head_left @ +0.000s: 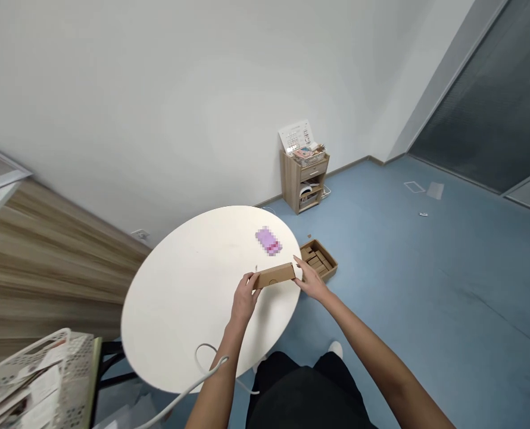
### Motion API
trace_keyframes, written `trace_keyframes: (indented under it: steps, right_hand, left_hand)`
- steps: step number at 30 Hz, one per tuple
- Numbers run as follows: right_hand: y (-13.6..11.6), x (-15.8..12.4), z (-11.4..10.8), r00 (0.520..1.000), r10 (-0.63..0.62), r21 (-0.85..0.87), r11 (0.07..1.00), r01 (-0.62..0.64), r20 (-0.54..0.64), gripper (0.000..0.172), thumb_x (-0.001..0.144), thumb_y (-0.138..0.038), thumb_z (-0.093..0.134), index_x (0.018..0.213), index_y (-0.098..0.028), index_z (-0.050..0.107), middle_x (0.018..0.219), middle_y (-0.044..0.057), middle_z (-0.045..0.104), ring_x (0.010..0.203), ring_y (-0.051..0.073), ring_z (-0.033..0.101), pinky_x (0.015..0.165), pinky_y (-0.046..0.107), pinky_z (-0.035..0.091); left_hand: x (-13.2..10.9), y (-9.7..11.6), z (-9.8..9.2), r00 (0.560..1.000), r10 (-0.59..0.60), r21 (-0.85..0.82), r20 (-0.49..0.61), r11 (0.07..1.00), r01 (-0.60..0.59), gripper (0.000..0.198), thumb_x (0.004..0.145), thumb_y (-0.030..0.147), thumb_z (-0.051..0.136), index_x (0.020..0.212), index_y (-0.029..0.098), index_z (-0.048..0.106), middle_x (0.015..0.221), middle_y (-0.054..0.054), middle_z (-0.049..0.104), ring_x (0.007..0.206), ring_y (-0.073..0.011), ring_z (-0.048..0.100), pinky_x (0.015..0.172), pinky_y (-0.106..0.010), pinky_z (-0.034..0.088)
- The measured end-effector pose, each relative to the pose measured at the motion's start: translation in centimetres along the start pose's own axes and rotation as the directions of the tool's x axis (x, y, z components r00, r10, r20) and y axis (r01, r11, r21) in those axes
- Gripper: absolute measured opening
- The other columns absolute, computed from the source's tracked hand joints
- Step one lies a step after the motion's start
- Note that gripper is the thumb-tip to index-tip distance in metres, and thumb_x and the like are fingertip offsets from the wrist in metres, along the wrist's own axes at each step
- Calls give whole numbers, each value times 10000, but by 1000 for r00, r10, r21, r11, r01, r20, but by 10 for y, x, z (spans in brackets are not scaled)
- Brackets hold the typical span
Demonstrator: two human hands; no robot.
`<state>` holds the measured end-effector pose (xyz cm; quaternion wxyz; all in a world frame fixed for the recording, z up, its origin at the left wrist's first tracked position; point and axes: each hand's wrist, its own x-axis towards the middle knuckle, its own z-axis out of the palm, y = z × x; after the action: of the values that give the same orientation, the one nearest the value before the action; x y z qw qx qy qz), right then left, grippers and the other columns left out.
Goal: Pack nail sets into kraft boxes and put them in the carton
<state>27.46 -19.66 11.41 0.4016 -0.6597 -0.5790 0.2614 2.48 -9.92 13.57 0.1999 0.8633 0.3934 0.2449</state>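
Observation:
A long, narrow brown cardboard box (274, 275) is held level just above the near right part of the white oval table (180, 298). My left hand (246, 296) grips its left end, thumb and fingers closed around it. At the right end is my right hand (308, 279), with fingers and thumb on either side of that end. Beyond the box, a purple and pink item (268, 241) lies on the table, blurred into blocks so its kind does not show.
Right of the table, an open carton (331, 266) of small brown boxes sits on the blue floor (381, 268). A wooden cabinet (290, 182) stands by the wall. A white cable (189, 390) crosses the table's near edge. At lower left is a white basket (75, 375) of papers.

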Motion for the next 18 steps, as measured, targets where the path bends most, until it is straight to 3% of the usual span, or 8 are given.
trace_keyframes:
  steps: [2,4,6,8,12,15,18]
  right_hand:
    - [26,-13,-49,991,134,110,985,-131,-20,671,832,-293,524,1481,-283,356,1459,70,480,1204,246,570,1016,423,473]
    - [52,-27,-93,942,336,231,916,-329,11,558,863,-349,485,1414,-266,461,1357,84,577,1076,234,647,915,402,537]
    - [73,-42,-130,843,528,355,773,-526,100,492,900,-451,445,1332,-236,540,1247,104,648,945,228,697,818,389,576]
    - [89,-53,-155,741,639,457,607,-650,206,535,903,-570,432,1261,-201,582,1154,127,684,844,228,719,752,380,592]
    - [120,-58,-176,605,747,516,415,-749,277,569,829,-642,559,1119,-159,640,1034,133,708,760,213,720,703,341,599]
    - [154,-46,-172,516,807,529,316,-788,286,451,782,-537,684,1020,-154,671,1000,115,717,774,199,710,685,306,597]
    - [197,-26,-163,449,837,548,226,-805,314,380,753,-433,736,1011,-159,682,988,106,726,800,197,707,701,301,592]
  left_hand:
    - [10,40,30,999,21,-23,-36,999,-22,429,897,199,493,1313,302,513,1222,-83,555,1115,-263,587,939,-404,510]
    - [16,79,64,998,35,-52,-58,998,-38,460,884,164,487,1324,296,509,1268,-86,534,1197,-270,545,1006,-421,480]
    - [19,113,99,997,39,-61,-59,997,-43,494,862,118,477,1325,288,513,1282,-91,529,1236,-273,518,1035,-427,467]
    - [21,140,133,998,40,-44,-42,998,-42,523,841,74,463,1318,282,519,1266,-96,540,1253,-276,505,1031,-433,476]
    - [23,167,191,998,64,-19,-8,998,-65,485,858,49,421,1274,265,544,1207,-104,569,1266,-275,495,986,-448,517]
    - [26,169,228,1000,28,-50,5,998,-28,434,878,56,406,1232,249,567,1196,-107,573,1279,-269,486,997,-460,510]
    - [33,162,263,993,-106,-147,45,983,111,476,853,45,423,1270,239,544,1341,-112,500,1327,-267,447,1046,-465,468]
